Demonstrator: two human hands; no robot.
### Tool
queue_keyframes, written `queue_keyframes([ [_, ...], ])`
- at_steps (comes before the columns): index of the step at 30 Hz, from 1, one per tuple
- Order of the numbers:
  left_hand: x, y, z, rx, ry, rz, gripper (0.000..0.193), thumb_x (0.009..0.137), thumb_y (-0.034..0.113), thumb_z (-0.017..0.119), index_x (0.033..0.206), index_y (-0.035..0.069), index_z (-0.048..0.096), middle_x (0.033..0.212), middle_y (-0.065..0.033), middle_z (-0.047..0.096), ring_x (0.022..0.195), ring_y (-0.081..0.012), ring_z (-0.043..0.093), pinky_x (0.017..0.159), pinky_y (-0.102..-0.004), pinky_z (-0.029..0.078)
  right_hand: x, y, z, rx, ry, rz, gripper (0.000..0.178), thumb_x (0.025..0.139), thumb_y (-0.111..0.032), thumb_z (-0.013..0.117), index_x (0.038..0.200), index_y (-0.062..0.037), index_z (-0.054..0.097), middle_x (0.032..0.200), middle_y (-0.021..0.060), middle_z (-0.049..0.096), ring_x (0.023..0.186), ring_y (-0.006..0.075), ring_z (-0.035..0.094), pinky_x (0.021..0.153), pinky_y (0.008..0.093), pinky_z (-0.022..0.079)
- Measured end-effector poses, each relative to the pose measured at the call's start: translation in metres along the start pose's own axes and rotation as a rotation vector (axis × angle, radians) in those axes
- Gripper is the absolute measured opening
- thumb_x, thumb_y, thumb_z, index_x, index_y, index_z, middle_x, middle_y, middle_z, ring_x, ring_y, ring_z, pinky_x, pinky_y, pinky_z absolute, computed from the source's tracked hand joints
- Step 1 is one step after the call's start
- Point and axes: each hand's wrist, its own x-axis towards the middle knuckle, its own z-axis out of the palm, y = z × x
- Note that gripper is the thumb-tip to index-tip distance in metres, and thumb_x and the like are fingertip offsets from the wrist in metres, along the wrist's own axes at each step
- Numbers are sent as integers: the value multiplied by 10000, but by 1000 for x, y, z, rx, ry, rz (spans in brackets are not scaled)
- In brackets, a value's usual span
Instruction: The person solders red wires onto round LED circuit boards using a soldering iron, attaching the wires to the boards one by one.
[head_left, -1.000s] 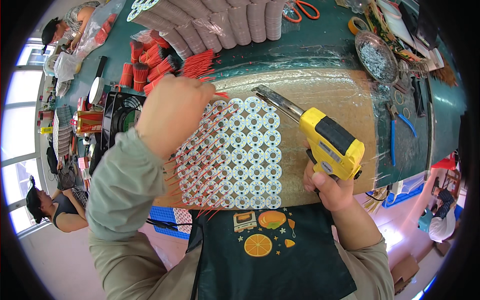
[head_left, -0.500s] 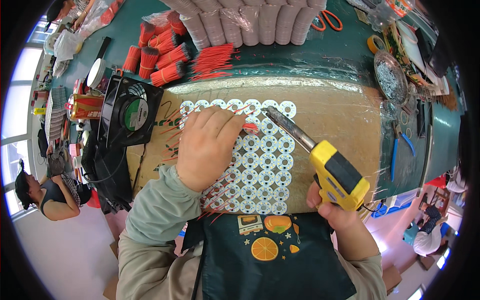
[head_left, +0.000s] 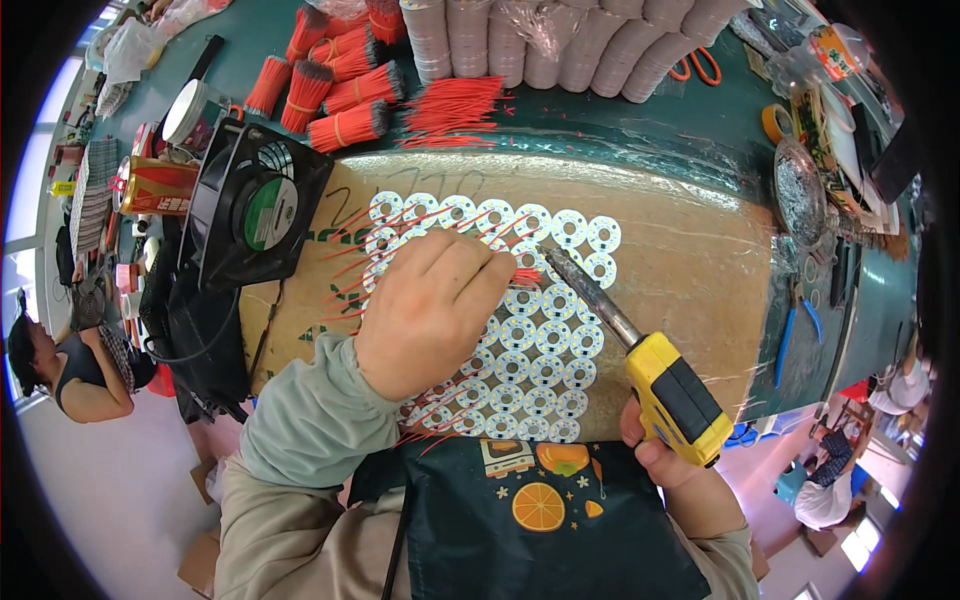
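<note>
A grid of small round white ring-shaped circuit boards [head_left: 517, 333] lies on a brown board in front of me. My left hand [head_left: 432, 310] is over the left part of the grid, hiding several boards. Its fingers are closed on thin red wires [head_left: 528, 277], whose ends poke out beside the fingertips. My right hand [head_left: 660, 455] grips a yellow and black soldering gun [head_left: 680, 395] by its handle. The gun's dark tip is close to a board in the second row from the far side, near the wire ends. Other red wires slant across boards along the left and far rows.
A black fan [head_left: 262, 210] stands left of the grid. Bundled red wires [head_left: 350, 88] and a loose pile [head_left: 455, 108] lie beyond it, beside tall stacks of round boards [head_left: 545, 55]. At right are a metal dish [head_left: 800, 195] and blue-handled pliers [head_left: 785, 345].
The view has shifted slightly. The gun's tip has moved from the far row of boards to the second row. My left hand has moved slightly nearer, still holding red wires.
</note>
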Motion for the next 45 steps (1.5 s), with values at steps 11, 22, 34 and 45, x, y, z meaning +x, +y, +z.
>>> queue_keyframes([
  [11,-3,-1,4,-5,19,-21,351,655,-50,666,1006,-39,673,837,-102,579,768,-271,594,675,-383,502,-2,1,-1,-44,17,105,273,828,-266,761,927,-54,619,735,43,581,611,178,578,546,316,436],
  [22,-3,0,1,-19,-22,-34,347,649,-46,659,995,-27,670,853,-107,581,786,-281,594,702,-390,509,-1,-1,-1,-72,-2,121,300,841,-286,744,977,-56,606,730,26,575,614,178,567,562,321,436],
  [34,-2,1,0,-20,-20,-43,314,670,-38,658,983,-26,670,862,-110,597,791,-280,600,703,-391,512,-2,1,-2,-167,-7,105,310,854,-309,731,993,-55,623,748,30,581,634,195,571,584,333,446],
  [45,-2,1,3,-23,4,-27,309,675,-29,662,984,-31,666,860,-113,597,792,-282,602,705,-392,511,-3,0,0,-149,7,121,289,846,-271,729,1000,-48,629,747,25,587,638,194,573,596,329,452],
])
